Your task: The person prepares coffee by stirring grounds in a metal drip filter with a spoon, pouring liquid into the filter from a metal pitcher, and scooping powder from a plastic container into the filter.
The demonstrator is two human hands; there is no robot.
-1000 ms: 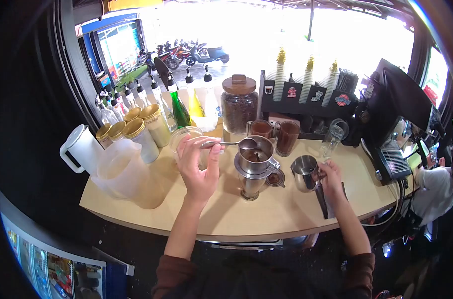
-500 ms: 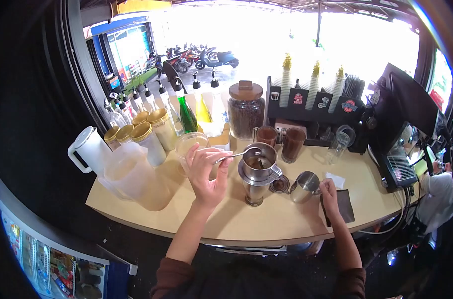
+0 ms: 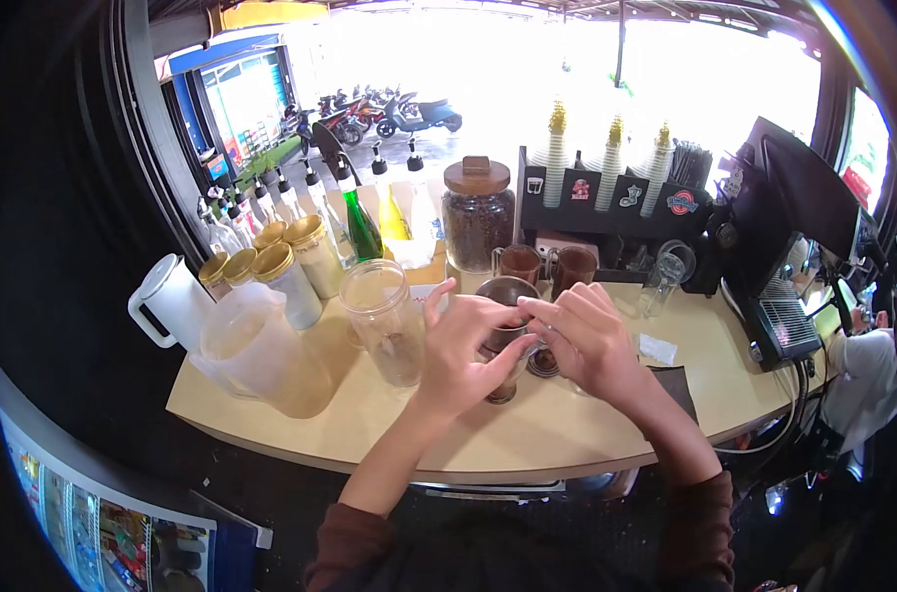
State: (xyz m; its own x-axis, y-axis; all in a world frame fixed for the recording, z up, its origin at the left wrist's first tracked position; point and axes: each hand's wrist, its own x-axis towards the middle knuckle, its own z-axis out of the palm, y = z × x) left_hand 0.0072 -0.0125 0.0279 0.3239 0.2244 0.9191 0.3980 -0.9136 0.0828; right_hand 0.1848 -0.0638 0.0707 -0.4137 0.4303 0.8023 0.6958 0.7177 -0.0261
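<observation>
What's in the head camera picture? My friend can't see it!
A person's left hand and right hand are close together at a metal cup, above a pale counter with a clear jar. Behind stand pump bottles, a wooden-lidded jar and stacked cups.

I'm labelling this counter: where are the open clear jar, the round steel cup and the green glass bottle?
Open clear jar (image 3: 383, 333), head view: wall.
Round steel cup (image 3: 507, 288), head view: inner wall.
Green glass bottle (image 3: 364, 226), head view: body.

Shiny metal dripper (image 3: 508, 290), smooth see-through jar (image 3: 385, 331), matt wood-look counter (image 3: 567, 429).
</observation>
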